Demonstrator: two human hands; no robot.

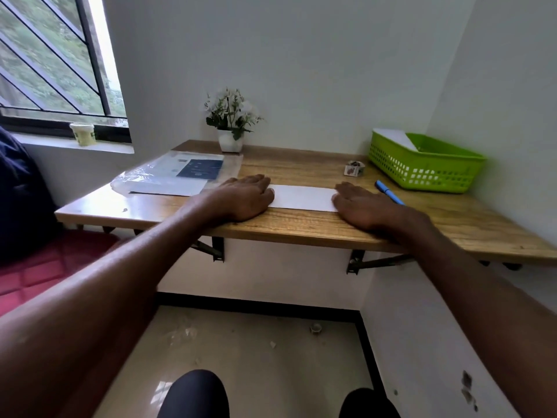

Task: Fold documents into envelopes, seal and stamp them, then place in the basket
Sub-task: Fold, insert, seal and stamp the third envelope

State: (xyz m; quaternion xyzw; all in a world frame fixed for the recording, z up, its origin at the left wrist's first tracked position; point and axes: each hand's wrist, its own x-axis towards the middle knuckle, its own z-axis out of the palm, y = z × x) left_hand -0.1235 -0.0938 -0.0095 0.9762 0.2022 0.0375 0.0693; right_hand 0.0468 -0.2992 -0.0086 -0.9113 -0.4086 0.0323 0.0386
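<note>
A white folded sheet or envelope (304,197) lies flat near the front edge of the wooden table (301,227). My left hand (244,197) presses palm-down on its left end, fingers together and flat. My right hand (361,206) lies flat on its right end. Neither hand grips it. A green plastic basket (422,167) stands at the back right with a white envelope (394,138) inside. A small stamp roll or box (354,168) sits left of the basket. A blue pen (388,191) lies just beyond my right hand.
A clear plastic sleeve with papers and a dark blue sheet (177,176) lies at the left. A potted white flower (230,122) stands at the back against the wall. A cup (83,134) sits on the window sill. A red seat (45,267) is at the left.
</note>
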